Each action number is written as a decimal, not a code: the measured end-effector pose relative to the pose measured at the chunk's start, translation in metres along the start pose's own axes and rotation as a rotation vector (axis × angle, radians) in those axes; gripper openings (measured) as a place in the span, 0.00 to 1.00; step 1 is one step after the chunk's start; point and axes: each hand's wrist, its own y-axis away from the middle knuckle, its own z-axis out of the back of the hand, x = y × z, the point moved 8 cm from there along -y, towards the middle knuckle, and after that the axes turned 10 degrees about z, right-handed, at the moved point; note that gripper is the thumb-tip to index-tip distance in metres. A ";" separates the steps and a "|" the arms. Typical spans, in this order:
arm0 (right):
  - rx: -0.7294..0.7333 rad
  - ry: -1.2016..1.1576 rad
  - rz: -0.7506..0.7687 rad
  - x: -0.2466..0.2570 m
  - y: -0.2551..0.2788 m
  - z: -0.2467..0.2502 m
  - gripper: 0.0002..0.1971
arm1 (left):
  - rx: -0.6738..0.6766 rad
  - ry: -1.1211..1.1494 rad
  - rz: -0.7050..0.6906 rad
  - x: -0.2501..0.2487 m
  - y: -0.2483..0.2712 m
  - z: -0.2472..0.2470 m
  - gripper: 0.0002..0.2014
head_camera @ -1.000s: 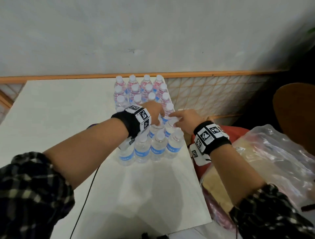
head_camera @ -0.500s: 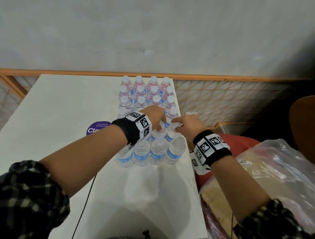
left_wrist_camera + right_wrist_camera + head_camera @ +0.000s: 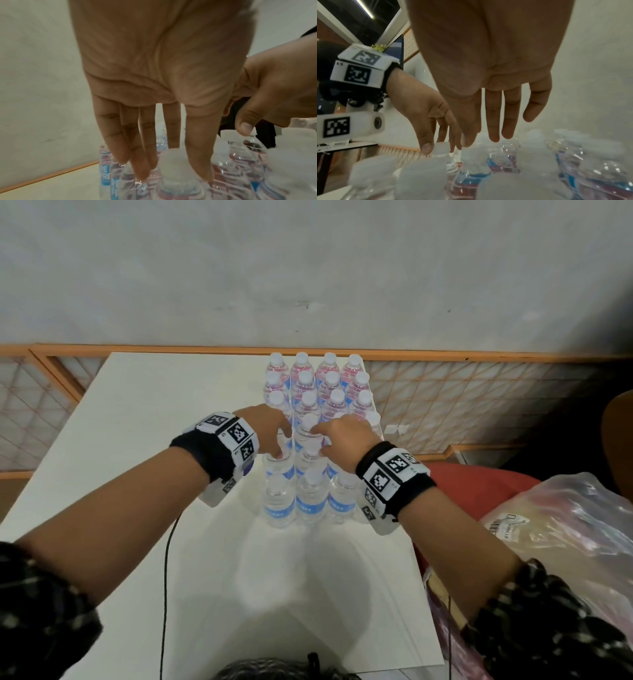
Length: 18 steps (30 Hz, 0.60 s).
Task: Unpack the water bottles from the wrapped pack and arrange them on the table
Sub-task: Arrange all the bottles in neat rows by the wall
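Water bottles [image 3: 310, 446] stand upright in a tight block, four across, on the right half of the white table [image 3: 137, 440], running from mid-table to the far edge by the wall [image 3: 308, 268]. Near rows carry blue labels, far rows pink ones. Clear wrap shows crinkled over the bottle shoulders in both wrist views; how much of the block it covers I can't tell.

Left hand [image 3: 265, 429] is over the left side of the block, mid rows. Fingers [image 3: 137, 155] extended and pointing down between the caps, thumb along one white cap [image 3: 178, 158]. Straight, not curled round anything; tips touch wrap or bottle tops.

Right hand [image 3: 346, 436] is just right of it, over the centre and right columns. Fingers [image 3: 493, 119] straight, pointing down, tips at cap height. Contact unclear in the right wrist view; holding nothing.

The two hands are close together but apart. Both wrists wear black bands with white marker blocks [image 3: 236, 436].

A black cable [image 3: 166, 577] runs down the near left part of the table. Off the right edge: a red object [image 3: 479, 484] and a clear plastic bag [image 3: 565, 525]. An orange-framed lattice panel [image 3: 462, 405] runs along the base of the wall.
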 end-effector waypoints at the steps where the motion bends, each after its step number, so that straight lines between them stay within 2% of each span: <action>1: 0.026 0.007 -0.007 0.003 -0.003 -0.004 0.23 | 0.001 0.002 -0.004 0.001 -0.001 -0.002 0.23; 4: 0.073 0.001 -0.039 0.007 -0.011 -0.012 0.22 | 0.001 0.014 -0.024 0.001 -0.004 -0.006 0.21; 11: 0.054 -0.006 -0.071 0.009 -0.018 -0.011 0.21 | -0.019 0.012 -0.094 -0.005 -0.006 -0.004 0.19; 16: 0.021 -0.020 -0.090 0.009 -0.019 -0.010 0.21 | -0.022 -0.015 -0.114 -0.006 -0.007 -0.005 0.11; 18: 0.030 -0.025 -0.093 0.009 -0.020 -0.011 0.21 | -0.019 -0.029 -0.121 -0.007 -0.007 -0.005 0.15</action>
